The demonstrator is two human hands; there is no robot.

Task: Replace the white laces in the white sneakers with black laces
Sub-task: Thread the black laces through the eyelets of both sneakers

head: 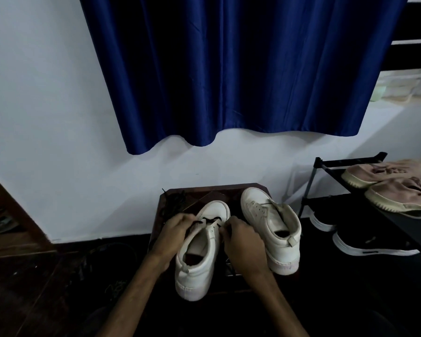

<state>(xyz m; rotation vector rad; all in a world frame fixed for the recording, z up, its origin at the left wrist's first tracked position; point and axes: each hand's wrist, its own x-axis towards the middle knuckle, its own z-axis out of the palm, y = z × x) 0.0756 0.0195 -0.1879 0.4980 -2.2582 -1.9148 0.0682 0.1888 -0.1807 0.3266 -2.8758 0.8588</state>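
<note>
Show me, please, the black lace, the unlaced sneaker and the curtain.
black lace (210, 219): head view, the crossing over the tongue.
unlaced sneaker (272, 224): head view, its upper.
curtain (241, 69): head view, a middle fold.

Two white low-top sneakers stand side by side on a dark stool (258, 188), toes pointing away from the person and heels toward them. The left sneaker (199, 254) has a black lace (210, 219) threaded across its front eyelets only. The lace's two ends run out to either side, one pinched by the left hand (178, 229) and the other by the right hand (243, 239). Its tongue is raised and the opening is wide. The right sneaker (270, 229) sits slightly further back, has no lace, shows empty eyelets and has a loose tongue. A second black lace (176, 198) lies in a loose tangle at the stool's far left corner.
</note>
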